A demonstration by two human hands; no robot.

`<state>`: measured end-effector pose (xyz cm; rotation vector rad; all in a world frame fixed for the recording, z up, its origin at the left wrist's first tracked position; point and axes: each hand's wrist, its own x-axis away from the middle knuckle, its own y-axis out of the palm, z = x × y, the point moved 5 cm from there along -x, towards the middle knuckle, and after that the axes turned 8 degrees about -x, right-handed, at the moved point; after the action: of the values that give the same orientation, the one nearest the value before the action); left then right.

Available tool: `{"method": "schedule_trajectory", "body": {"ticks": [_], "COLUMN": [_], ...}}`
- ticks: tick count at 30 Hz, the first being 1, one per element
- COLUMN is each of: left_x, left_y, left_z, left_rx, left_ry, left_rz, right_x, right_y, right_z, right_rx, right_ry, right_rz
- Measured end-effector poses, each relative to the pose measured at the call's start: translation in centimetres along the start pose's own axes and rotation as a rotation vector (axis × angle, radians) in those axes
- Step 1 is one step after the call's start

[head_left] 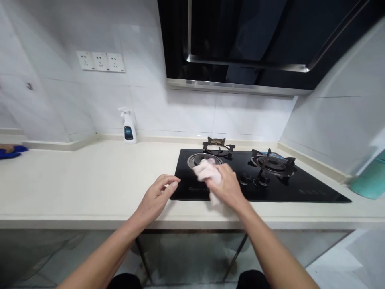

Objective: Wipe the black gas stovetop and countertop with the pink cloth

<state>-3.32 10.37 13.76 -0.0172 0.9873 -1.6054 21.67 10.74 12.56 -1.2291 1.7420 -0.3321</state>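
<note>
No legible text: label on bottle (129, 129) at worktop (75, 180) back edge and print on hob (300, 189) front edge both blurred

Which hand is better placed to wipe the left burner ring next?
Right. The right hand grips the cloth at the burner ring. The left hand is empty, by the counter beside the hob.

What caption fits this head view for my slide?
Right hand holds a pale cloth on a burner ring of the black stove; left hand open over the counter.
</note>
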Motion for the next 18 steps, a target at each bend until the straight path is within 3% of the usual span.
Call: {"method": "schedule_trajectory", "body": {"ticks": [3, 5, 10, 12, 15, 18], "left_x": [0.3, 0.2, -0.6, -0.6, -0.4, -0.3], "left_y": [1.3, 2.4, 4.8, 5.4, 6.0, 6.4], "left_z": [0.2, 0.2, 0.4, 0.6, 0.5, 0.2], "left_rx": [0.023, 0.029, -0.1, -0.197, -0.332, -0.473], "left_ry": [0.022, 0.052, 0.159, 0.198, 0.23, 0.248], "left_rz": [-0.016, -0.012, -0.004, -0.031, -0.119, -0.214], "right_x": [-1.6, -1.0, 2.4, 2.9, 2.8, 3.2], "right_y": [0.2, 1.6, 7.1, 8.2, 6.7, 1.3], "right_z": [3.8, 4.2, -1.7, -3.8, -3.9, 0.5], "right_rx": [0.232, 0.275, 0.209, 0.115, -0.203, -0.5], "right_ry": [0.159, 0.183, 0.0, -0.085, -0.19, -0.184], "right_rz": [-0.178, -0.246, -0.311, -0.32, -0.321, -0.131]}}
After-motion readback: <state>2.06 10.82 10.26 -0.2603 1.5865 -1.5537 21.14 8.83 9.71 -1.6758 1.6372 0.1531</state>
